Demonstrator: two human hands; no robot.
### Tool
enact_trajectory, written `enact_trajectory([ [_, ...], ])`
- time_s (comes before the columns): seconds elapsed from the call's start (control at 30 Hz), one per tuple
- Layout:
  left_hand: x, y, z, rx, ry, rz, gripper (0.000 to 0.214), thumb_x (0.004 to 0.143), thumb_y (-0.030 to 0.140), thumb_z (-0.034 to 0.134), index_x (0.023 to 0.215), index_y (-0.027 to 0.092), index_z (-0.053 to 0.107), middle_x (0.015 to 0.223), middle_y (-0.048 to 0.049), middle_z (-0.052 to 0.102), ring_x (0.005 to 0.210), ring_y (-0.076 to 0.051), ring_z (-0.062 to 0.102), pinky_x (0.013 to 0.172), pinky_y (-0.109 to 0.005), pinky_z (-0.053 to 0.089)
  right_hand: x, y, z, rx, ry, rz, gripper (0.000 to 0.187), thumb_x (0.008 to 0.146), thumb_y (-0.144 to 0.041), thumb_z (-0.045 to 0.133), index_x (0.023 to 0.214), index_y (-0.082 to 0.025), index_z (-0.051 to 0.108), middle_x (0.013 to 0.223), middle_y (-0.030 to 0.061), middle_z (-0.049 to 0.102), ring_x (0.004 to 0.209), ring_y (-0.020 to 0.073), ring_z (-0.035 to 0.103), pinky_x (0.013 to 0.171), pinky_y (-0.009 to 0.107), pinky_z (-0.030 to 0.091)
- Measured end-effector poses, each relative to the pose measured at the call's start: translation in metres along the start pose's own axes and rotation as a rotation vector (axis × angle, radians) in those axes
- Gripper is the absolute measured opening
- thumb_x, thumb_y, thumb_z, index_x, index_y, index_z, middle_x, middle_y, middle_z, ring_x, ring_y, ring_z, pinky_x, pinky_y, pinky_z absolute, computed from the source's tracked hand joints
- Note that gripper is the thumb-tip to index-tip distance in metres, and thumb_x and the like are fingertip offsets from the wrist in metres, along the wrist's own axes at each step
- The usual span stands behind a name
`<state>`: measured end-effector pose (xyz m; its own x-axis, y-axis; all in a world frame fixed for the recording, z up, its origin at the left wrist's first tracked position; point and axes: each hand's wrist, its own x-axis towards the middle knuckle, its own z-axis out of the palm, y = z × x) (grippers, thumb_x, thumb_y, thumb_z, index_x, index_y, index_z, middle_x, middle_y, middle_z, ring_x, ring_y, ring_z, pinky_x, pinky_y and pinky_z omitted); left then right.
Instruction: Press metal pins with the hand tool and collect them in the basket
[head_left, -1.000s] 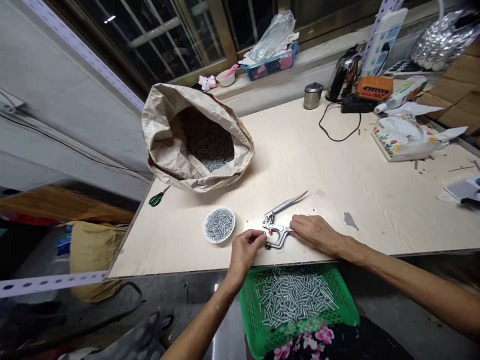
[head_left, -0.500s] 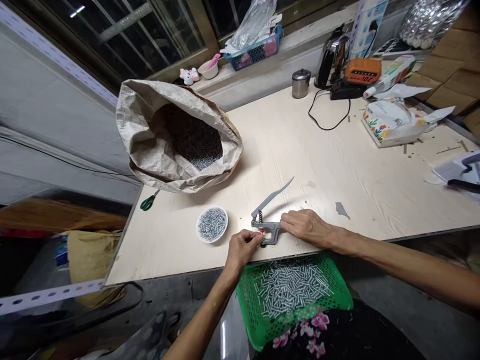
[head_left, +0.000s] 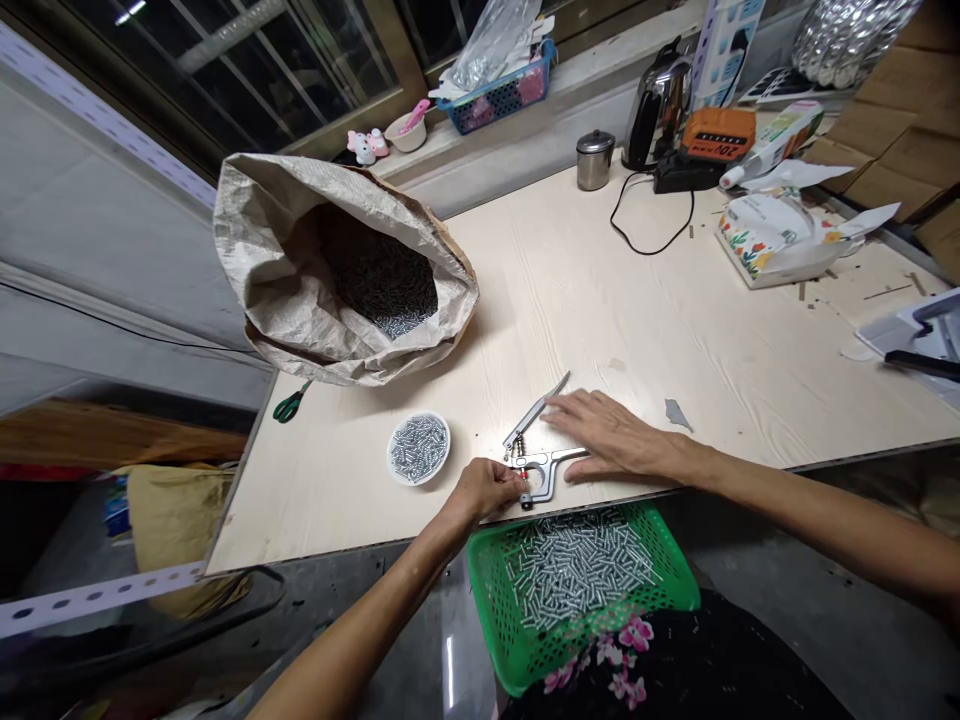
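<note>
A pair of grey metal snap-fastener pliers (head_left: 546,472) with a spring and a red part at the jaw lies near the table's front edge, its upper lever raised. My left hand (head_left: 486,490) pinches at the jaw beside the red part; whatever is between thumb and finger is hidden. Over the handles, my right hand (head_left: 611,440) is open, its thumb by the lower handle and its fingers spread by the lever. To the left stands a white bowl (head_left: 391,462) of small metal pieces. Below the edge is a green basket (head_left: 491,600) full of small metal tubes.
A large woven sack (head_left: 255,290) with dark and silvery small pieces stands back left. Green-handled scissors (head_left: 289,404) lie by the left edge. At the back right are a lidded metal cup (head_left: 595,162), a kettle (head_left: 656,110), an orange battery (head_left: 718,135) and a tissue pack (head_left: 780,240).
My right hand has loosened from the lower handle and spread up toward the lever. The pliers have turned slightly and the lever sits a little lower. My left hand still pinches at the jaw.
</note>
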<state>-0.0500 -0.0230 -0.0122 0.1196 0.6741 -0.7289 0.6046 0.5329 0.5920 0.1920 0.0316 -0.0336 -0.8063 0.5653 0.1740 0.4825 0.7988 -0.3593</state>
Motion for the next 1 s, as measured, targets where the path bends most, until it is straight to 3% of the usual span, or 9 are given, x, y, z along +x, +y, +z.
enact_trajectory([
  [0.1, -0.003, -0.002, 0.004, 0.030, 0.021, -0.019, 0.043, 0.062, 0.052, 0.067, 0.046, 0.017, 0.048, 0.039, 0.0060, 0.041, 0.041, -0.006, 0.031, 0.046, -0.023, 0.023, 0.004, 0.016, -0.004, -0.020, -0.021, 0.037, 0.098, 0.068, -0.070, 0.064, 0.142, -0.017, 0.029, 0.149, 0.0208, 0.026, 0.137, 0.0390, 0.019, 0.104, 0.059, 0.023],
  [0.2, -0.005, -0.004, 0.008, 0.039, 0.068, -0.046, 0.041, 0.063, 0.051, 0.066, 0.048, 0.016, 0.052, 0.040, 0.0052, 0.044, 0.041, -0.006, 0.033, 0.047, -0.023, 0.025, 0.008, 0.029, -0.003, -0.028, -0.123, 0.018, 0.105, 0.062, -0.073, 0.066, 0.142, -0.016, 0.031, 0.147, 0.0204, 0.031, 0.137, 0.0413, 0.017, 0.105, 0.062, 0.018],
  [0.47, -0.013, 0.001, 0.011, 0.118, 0.100, -0.073, 0.039, 0.071, 0.047, 0.065, 0.049, 0.016, 0.052, 0.044, 0.0040, 0.046, 0.045, -0.009, 0.041, 0.051, -0.024, 0.033, 0.013, 0.022, -0.012, -0.015, -0.090, -0.016, 0.073, 0.067, -0.056, 0.073, 0.124, -0.018, 0.048, 0.117, 0.0124, 0.056, 0.105, 0.0300, 0.046, 0.090, 0.046, 0.036],
  [0.53, -0.021, 0.005, 0.015, 0.280, 0.205, -0.043, 0.037, 0.076, 0.044, 0.062, 0.054, 0.015, 0.056, 0.051, 0.0010, 0.051, 0.051, -0.012, 0.048, 0.054, -0.026, 0.037, 0.012, 0.017, -0.016, -0.009, -0.096, -0.010, 0.064, 0.070, -0.051, 0.073, 0.120, -0.017, 0.050, 0.110, 0.0116, 0.058, 0.098, 0.0275, 0.047, 0.085, 0.043, 0.038],
  [0.6, -0.027, 0.011, 0.022, 0.465, 0.386, 0.107, 0.029, 0.082, 0.040, 0.059, 0.068, 0.015, 0.063, 0.068, -0.0043, 0.061, 0.067, -0.018, 0.057, 0.062, -0.030, 0.043, 0.009, 0.011, -0.018, 0.009, -0.107, 0.004, 0.060, 0.073, -0.045, 0.074, 0.119, -0.016, 0.050, 0.107, 0.0112, 0.058, 0.095, 0.0259, 0.047, 0.083, 0.041, 0.039],
  [0.67, -0.025, 0.017, 0.030, 0.600, 0.517, 0.368, 0.025, 0.083, 0.037, 0.060, 0.095, 0.015, 0.065, 0.096, -0.0096, 0.065, 0.091, -0.024, 0.058, 0.076, -0.036, 0.047, 0.007, 0.005, -0.018, 0.044, -0.101, 0.026, 0.058, 0.075, -0.038, 0.073, 0.121, -0.015, 0.048, 0.108, 0.0116, 0.057, 0.095, 0.0252, 0.046, 0.083, 0.040, 0.040],
  [0.77, -0.005, 0.027, 0.036, 0.734, 0.486, 0.702, 0.058, 0.077, 0.034, 0.069, 0.127, 0.014, 0.048, 0.130, -0.0156, 0.052, 0.119, -0.029, 0.046, 0.096, -0.045, 0.043, 0.002, -0.002, -0.018, 0.093, -0.098, 0.061, 0.055, 0.077, -0.034, 0.071, 0.122, -0.013, 0.046, 0.111, 0.0133, 0.054, 0.099, 0.0252, 0.045, 0.086, 0.041, 0.041],
  [0.9, 0.024, 0.037, 0.029, 0.845, 0.338, 0.802, 0.063, 0.080, 0.033, 0.068, 0.133, 0.015, 0.039, 0.131, -0.0149, 0.051, 0.115, -0.027, 0.047, 0.096, -0.045, 0.044, -0.006, -0.002, -0.021, 0.124, -0.104, 0.108, 0.058, 0.073, -0.036, 0.075, 0.119, -0.015, 0.047, 0.112, 0.0120, 0.051, 0.102, 0.0254, 0.044, 0.087, 0.041, 0.043],
  [1.0, 0.027, 0.042, 0.026, 0.882, 0.318, 0.764, 0.045, 0.085, 0.033, 0.061, 0.124, 0.017, 0.046, 0.117, -0.0107, 0.057, 0.104, -0.025, 0.050, 0.088, -0.042, 0.047, -0.007, 0.001, -0.019, 0.094, -0.098, 0.120, 0.037, 0.080, -0.031, 0.068, 0.109, -0.015, 0.052, 0.104, 0.0102, 0.053, 0.096, 0.0231, 0.046, 0.083, 0.039, 0.044],
])
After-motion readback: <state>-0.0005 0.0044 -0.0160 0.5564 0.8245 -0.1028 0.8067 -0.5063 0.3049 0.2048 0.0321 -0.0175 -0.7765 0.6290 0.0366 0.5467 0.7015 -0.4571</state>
